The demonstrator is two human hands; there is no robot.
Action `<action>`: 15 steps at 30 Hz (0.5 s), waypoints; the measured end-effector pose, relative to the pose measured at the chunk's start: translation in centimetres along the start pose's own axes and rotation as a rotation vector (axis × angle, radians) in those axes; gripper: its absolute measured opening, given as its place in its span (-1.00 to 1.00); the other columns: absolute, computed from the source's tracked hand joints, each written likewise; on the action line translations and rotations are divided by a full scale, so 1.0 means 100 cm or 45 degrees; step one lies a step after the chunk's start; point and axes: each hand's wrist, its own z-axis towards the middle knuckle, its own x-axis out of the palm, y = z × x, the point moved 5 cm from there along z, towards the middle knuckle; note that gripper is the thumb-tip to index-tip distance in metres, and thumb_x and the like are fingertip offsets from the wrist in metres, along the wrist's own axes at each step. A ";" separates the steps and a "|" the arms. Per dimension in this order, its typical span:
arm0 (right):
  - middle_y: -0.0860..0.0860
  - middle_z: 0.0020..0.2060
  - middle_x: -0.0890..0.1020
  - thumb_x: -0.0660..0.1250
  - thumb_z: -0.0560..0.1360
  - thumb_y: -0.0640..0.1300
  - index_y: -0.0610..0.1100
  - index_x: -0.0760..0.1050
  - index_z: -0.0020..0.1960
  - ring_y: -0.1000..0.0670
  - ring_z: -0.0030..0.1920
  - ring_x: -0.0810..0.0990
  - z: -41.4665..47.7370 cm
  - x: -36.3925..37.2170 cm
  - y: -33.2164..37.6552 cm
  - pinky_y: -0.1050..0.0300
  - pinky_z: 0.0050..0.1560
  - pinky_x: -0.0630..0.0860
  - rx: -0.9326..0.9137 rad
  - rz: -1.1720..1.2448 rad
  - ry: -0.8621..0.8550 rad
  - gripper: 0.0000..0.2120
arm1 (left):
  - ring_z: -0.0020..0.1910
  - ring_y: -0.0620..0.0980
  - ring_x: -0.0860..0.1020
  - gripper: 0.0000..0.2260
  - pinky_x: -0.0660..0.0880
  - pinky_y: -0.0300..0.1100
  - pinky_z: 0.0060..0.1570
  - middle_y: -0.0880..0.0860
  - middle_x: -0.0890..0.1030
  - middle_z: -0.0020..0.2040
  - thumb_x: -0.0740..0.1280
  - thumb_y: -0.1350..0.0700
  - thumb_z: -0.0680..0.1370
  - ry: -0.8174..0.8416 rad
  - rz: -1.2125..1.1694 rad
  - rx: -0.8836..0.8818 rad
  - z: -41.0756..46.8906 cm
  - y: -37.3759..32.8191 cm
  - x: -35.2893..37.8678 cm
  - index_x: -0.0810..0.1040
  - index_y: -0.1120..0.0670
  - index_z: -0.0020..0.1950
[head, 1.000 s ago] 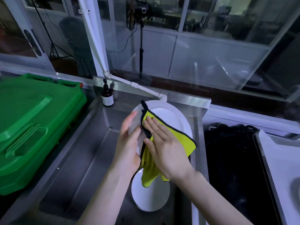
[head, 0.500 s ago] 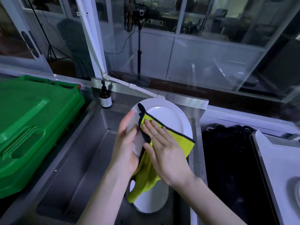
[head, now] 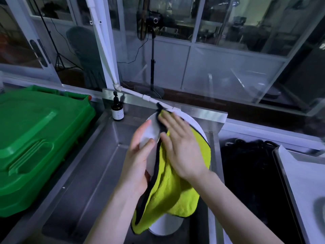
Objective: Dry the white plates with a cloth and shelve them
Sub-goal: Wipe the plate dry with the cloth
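A white oval plate (head: 197,125) is held tilted above the steel sink (head: 91,173). My left hand (head: 139,159) grips its left rim, thumb on the face and fingers behind. A yellow cloth with a black border (head: 168,196) covers most of the plate's face. My right hand (head: 181,147) presses flat on the cloth with straight fingers reaching toward the plate's top edge. A second white plate (head: 167,226) lies in the sink bottom, partly hidden under the hanging cloth.
A green plastic bin lid (head: 35,138) fills the left side. A dark pump bottle (head: 117,110) stands at the sink's back corner beside a white pipe (head: 133,93). A black basin (head: 249,182) and a white-lined tray (head: 306,182) lie to the right.
My right hand has slid up the plate with the cloth, from the middle to near the top edge. The cloth now hangs lower and covers more of the plate.
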 end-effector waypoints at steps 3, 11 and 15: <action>0.03 0.50 0.33 0.04 0.67 0.01 -0.13 0.34 0.48 0.02 0.55 0.16 -0.005 0.009 0.010 -0.02 0.54 0.10 -0.188 -0.005 0.115 -0.55 | 0.40 -0.20 0.48 -0.56 0.45 -0.30 0.29 -0.14 0.60 0.34 0.21 0.36 0.62 0.047 -0.063 -0.008 -0.001 0.001 0.002 0.51 -0.05 0.39; 0.05 0.53 0.27 0.05 0.68 -0.02 -0.06 0.25 0.53 0.08 0.55 0.12 0.013 -0.004 -0.045 0.02 0.54 0.07 0.382 0.154 -0.022 -0.57 | 0.35 -0.36 0.44 -0.57 0.34 -0.21 0.31 -0.30 0.63 0.23 0.36 0.10 0.45 -0.042 -0.011 -0.045 -0.009 -0.005 -0.014 0.62 -0.31 0.23; 0.06 0.53 0.24 0.03 0.67 0.02 -0.08 0.25 0.54 0.03 0.56 0.10 0.003 0.002 -0.010 -0.01 0.56 0.01 0.021 0.054 0.046 -0.54 | 0.30 -0.39 0.48 -0.57 0.44 -0.42 0.16 -0.27 0.63 0.26 0.28 0.27 0.58 0.030 0.028 0.036 0.000 -0.009 -0.010 0.56 -0.17 0.33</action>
